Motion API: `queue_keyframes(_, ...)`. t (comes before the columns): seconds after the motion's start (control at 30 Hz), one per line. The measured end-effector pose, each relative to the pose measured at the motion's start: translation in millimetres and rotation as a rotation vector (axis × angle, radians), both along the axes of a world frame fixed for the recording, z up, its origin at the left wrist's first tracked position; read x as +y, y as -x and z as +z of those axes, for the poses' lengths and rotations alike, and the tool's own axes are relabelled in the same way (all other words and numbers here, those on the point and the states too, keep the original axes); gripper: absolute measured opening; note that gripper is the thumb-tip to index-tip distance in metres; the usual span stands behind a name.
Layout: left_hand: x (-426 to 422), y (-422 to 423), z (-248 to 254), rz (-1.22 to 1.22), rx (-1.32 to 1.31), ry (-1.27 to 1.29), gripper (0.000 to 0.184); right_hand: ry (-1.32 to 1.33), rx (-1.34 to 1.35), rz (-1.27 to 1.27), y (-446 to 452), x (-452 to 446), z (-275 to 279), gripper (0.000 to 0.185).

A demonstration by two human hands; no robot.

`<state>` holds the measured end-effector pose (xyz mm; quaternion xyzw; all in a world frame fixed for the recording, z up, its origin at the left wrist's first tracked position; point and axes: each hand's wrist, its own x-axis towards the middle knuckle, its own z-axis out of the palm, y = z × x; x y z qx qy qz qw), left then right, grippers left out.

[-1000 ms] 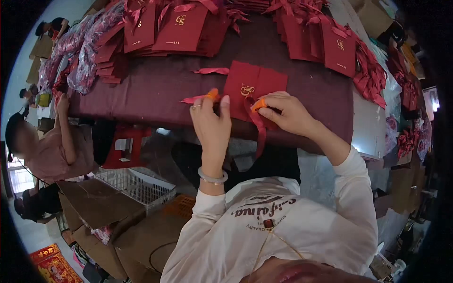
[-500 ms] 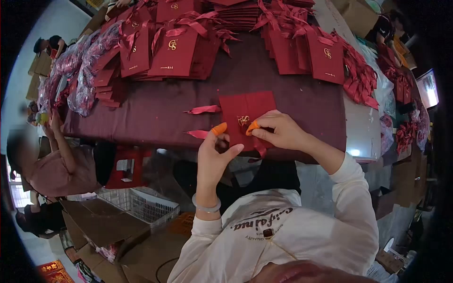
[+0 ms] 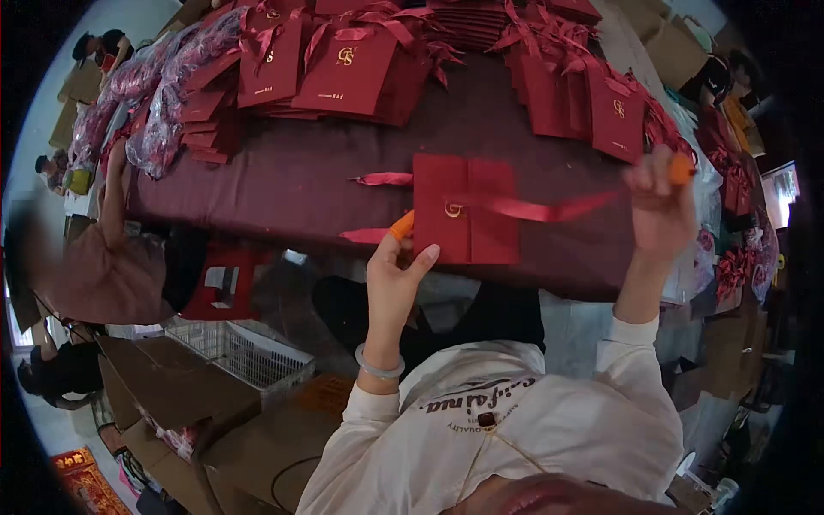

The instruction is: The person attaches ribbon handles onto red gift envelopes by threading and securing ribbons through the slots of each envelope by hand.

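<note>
A small red paper bag (image 3: 493, 219) with a gold monogram lies flat at the table's near edge. My left hand (image 3: 395, 275) grips its left side, thumb on the front and orange-capped finger at the edge. From the bag's middle a red ribbon (image 3: 549, 209) stretches right toward my right hand (image 3: 661, 202). That hand is raised and smeared by motion, its fingers curled closed around the ribbon's end as far as the blur shows; an orange finger cap sits on one finger. Two more ribbon ends (image 3: 384, 178) stick out past the bag's left side.
A dark red cloth (image 3: 257, 193) covers the table. Stacked red bags with ribbons (image 3: 348, 77) stand at the back, and more bags (image 3: 618, 112) at the back right. Plastic-wrapped bundles (image 3: 159, 129) lie left. A co-worker (image 3: 112, 266) sits at the left; cartons (image 3: 180, 378) stand below.
My right hand has moved from the bag's front out to the right and up, drawing the ribbon out straight. My left hand stays on the bag's left side. The view has shifted slightly.
</note>
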<state>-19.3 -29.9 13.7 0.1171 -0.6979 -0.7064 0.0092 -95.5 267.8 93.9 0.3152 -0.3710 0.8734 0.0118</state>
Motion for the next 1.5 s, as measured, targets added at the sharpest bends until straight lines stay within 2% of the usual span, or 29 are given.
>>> queue_keyframes(0.07,2.1,-0.1,0.0,0.013,0.021,-0.05,0.044,0.013,-0.026,-0.106,-14.3,9.9,23.5,0.028)
queue_keyframes(0.1,1.8,0.7,-1.7,0.017,0.03,-0.017,0.044,-0.063,0.043,-0.145,-12.1,18.7,25.7,0.025)
queue_keyframes(0.17,4.9,1.7,-1.7,0.03,0.031,-0.109,0.043,-0.431,-0.372,-0.81,-26.3,37.8,20.1,0.024)
queue_keyframes(0.2,4.6,1.5,-1.2,0.037,0.027,-0.066,0.043,-0.609,-0.092,-0.398,-26.8,17.9,25.8,0.024)
queue_keyframes(0.27,6.4,2.5,-3.1,0.048,0.018,-0.092,0.043,-0.994,0.07,-0.433,-24.5,-44.4,25.1,0.022)
queue_keyframes(0.33,7.5,1.5,-6.1,0.063,0.082,-0.051,0.043,-1.021,-0.208,-0.201,-24.0,-83.9,4.3,0.022)
queue_keyframes(0.4,7.3,1.8,-5.1,0.057,0.025,-0.047,0.043,-1.123,-0.099,-0.098,-15.2,-107.0,-26.5,0.014)
queue_keyframes(0.43,8.0,1.8,-12.1,0.08,0.064,-0.01,0.04,-1.185,-0.023,-0.15,-13.7,-117.3,-42.2,0.014)
queue_keyframes(0.47,7.9,2.0,-15.9,0.086,0.098,0.04,0.039,-1.147,0.011,-0.098,-11.6,-126.2,-45.8,0.014)
queue_keyframes(0.53,6.6,3.2,-21.5,0.11,0.127,0.164,0.044,-1.243,0.163,-0.197,-8.4,-144.7,-52.5,0.011)
queue_keyframes(0.57,9.4,5.7,-35.2,0.153,0.261,0.155,0.045,-1.258,0.18,-0.198,-7.3,-149.9,-55.2,0.01)
queue_keyframes(0.6,11.7,4.4,-32.9,0.153,0.172,0.098,0.045,-1.27,0.201,-0.2,-6.5,-151.8,-58.1,0.01)
queue_keyframes(0.63,8.6,1.5,-13.2,0.129,0.044,0.175,0.045,-1.304,0.247,-0.208,-4.8,-150.8,-60.3,0.009)
queue_keyframes(0.67,11.7,2.1,-20.1,0.161,0.097,0.032,0.044,-1.347,0.283,-0.224,-3.2,-148.5,-62.1,0.009)
queue_keyframes(0.7,13.2,4.6,-28.3,0.185,0.182,0.085,0.043,-1.323,0.308,-0.224,-2.0,-147.5,-65.6,0.008)
queue_keyframes(0.83,10.6,5.2,-17.0,0.172,0.196,0.093,0.039,-1.329,0.331,-0.205,-3.2,-146.2,-61.7,0.008)
queue_keyframes(0.9,11.4,3.7,-16.8,0.171,0.126,-0.025,0.035,-1.334,0.334,-0.218,-4.7,-149.1,-63.3,0.008)
queue_keyframes(1.0,11.4,2.5,-16.1,0.187,0.115,0.029,0.033,-1.394,0.294,-0.213,-8.8,-149.1,-61.0,0.011)
queue_keyframes(1.07,14.2,5.5,-22.3,0.199,0.134,0.01,0.033,-1.384,0.515,-0.351,-6.2,-144.3,-77.6,0.011)
queue_keyframes(1.2,13.3,4.7,-18.5,0.186,0.107,0.011,0.032,-1.415,0.5,-0.319,-12.4,-146.6,-66.2,0.011)
queue_keyframes(1.3,12.4,2.7,-11.5,0.193,0.086,0.031,0.03,-1.361,0.619,-0.396,-13.4,-149.5,-69.5,0.01)
queue_keyframes(1.37,14.2,3.4,-12.9,0.199,0.092,0.013,0.029,-1.539,0.694,-0.463,-17.3,-152.3,-64.8,0.012)
queue_keyframes(1.5,19.5,4.6,-17.2,0.229,0.156,0.039,0.027,-1.603,0.74,-0.481,-23.2,-157.5,-62.1,0.014)
